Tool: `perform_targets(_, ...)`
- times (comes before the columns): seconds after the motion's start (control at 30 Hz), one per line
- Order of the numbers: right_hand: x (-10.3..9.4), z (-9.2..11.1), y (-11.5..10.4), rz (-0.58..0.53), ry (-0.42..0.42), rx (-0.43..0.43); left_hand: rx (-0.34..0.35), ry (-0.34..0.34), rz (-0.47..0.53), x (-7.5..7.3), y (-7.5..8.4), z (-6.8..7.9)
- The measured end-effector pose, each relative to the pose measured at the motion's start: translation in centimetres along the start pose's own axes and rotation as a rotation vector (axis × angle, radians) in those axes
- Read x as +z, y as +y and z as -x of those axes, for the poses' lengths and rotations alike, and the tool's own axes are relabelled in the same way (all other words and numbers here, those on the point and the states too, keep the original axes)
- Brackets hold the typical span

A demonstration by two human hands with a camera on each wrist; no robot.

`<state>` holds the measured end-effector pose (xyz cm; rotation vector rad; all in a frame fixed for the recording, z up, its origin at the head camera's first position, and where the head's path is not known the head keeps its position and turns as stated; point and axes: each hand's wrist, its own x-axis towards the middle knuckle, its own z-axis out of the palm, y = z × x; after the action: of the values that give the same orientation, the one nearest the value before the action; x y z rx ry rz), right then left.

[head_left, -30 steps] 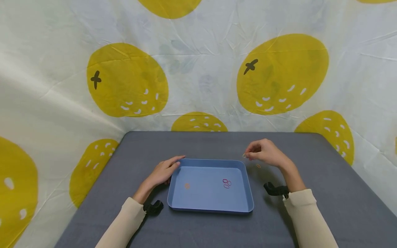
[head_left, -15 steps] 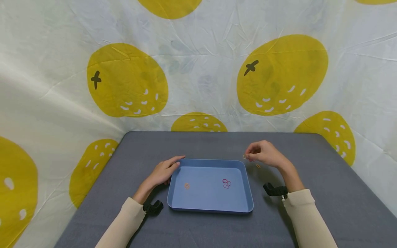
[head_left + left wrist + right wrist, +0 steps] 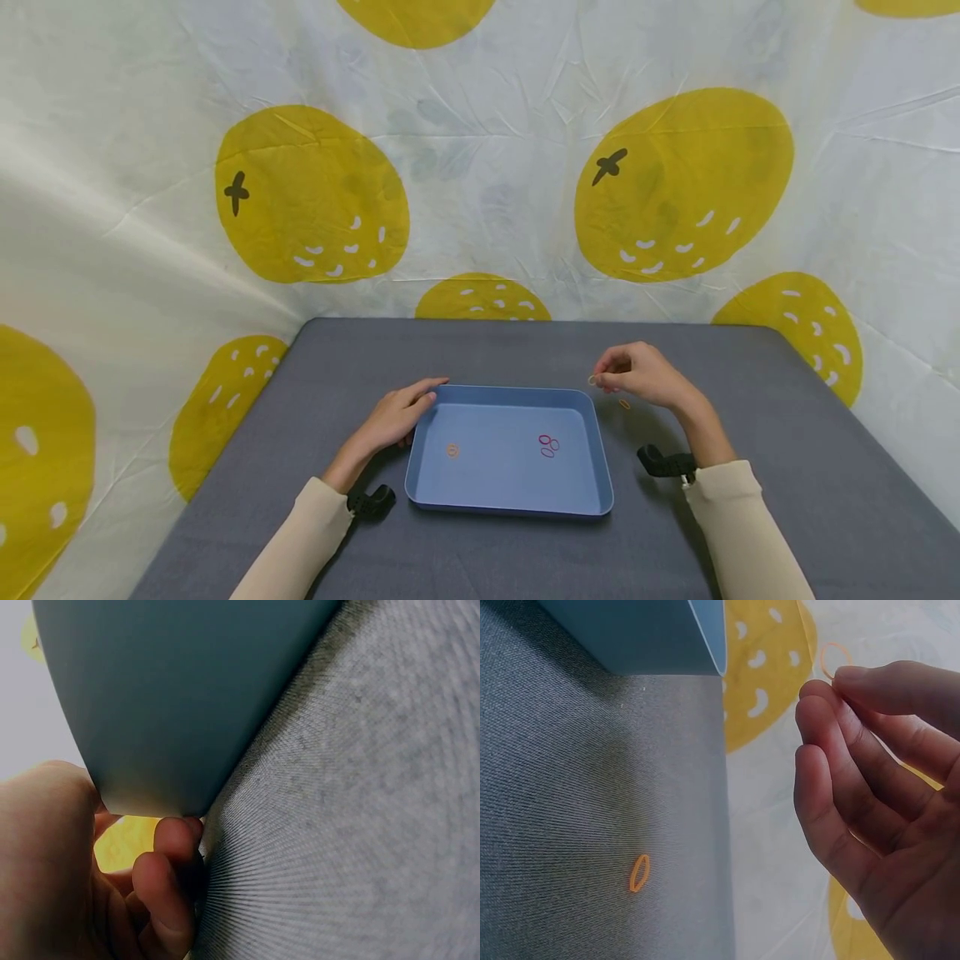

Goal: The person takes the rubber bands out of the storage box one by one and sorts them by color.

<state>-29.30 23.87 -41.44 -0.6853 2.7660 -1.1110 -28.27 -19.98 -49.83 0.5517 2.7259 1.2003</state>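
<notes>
A blue tray (image 3: 495, 483) lies on the grey table. My left hand (image 3: 392, 415) holds its far left corner, thumb at the rim; in the left wrist view, fingertips (image 3: 176, 836) meet the tray's outer wall (image 3: 180, 697). Beyond the far right corner, my right hand (image 3: 641, 372) is raised above the table and pinches a small thin rubber band (image 3: 835, 660) between thumb and fingertips, its loop sticking out. Below that hand, an orange rubber band (image 3: 639, 873) lies on the cloth, right of the tray.
Inside the tray, small orange bands (image 3: 453, 451) lie at the left and three red and pink bands (image 3: 545, 440) at the right. A white curtain (image 3: 487, 208) printed with yellow fruit hangs behind the table (image 3: 480, 554). Black straps (image 3: 667, 462) sit on the wrists.
My right hand has lowered very slightly with the pinched band, which has turned a little. My left hand and the tray stay in place.
</notes>
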Motion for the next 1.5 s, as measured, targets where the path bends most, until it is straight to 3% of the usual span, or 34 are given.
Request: perform_targets(1.5,1.5,-0.4,-0.5,-0.002,-0.054,0.03,-0.031,0.007,0.012,-0.3,-0.3,0.0)
